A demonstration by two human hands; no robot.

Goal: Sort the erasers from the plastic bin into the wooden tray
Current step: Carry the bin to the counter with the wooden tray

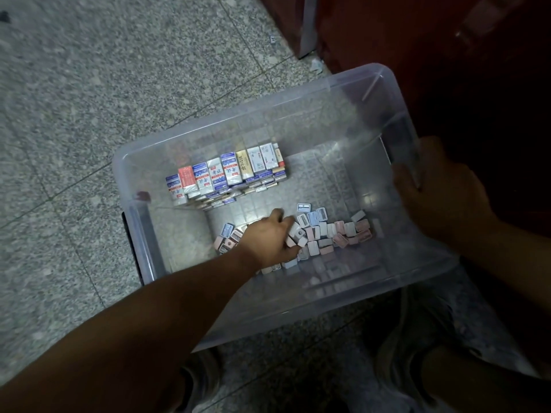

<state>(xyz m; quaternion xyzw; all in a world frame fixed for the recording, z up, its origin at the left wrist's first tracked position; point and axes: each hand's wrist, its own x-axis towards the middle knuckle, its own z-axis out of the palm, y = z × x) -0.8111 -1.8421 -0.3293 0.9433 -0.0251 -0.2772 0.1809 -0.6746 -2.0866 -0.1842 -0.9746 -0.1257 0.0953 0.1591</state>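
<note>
A clear plastic bin [208, 135] stands tilted on the speckled floor. Inside it, a stacked block of boxed erasers [229, 171] in blue, white and red wrappers sits toward the far left wall. A loose pile of small pastel pieces [331, 231], pink, blue and white, lies on the bin's bottom. My left hand [268, 239] reaches down into this pile, its fingers curled around several of the small pieces. My right hand [441, 198] grips the bin's right rim. No wooden tray is in view.
Grey speckled floor tiles [89, 114] spread to the left and behind the bin. A dark red cabinet [417, 40] stands close at the upper right. My shoes [417, 338] and legs are just below the bin's near edge.
</note>
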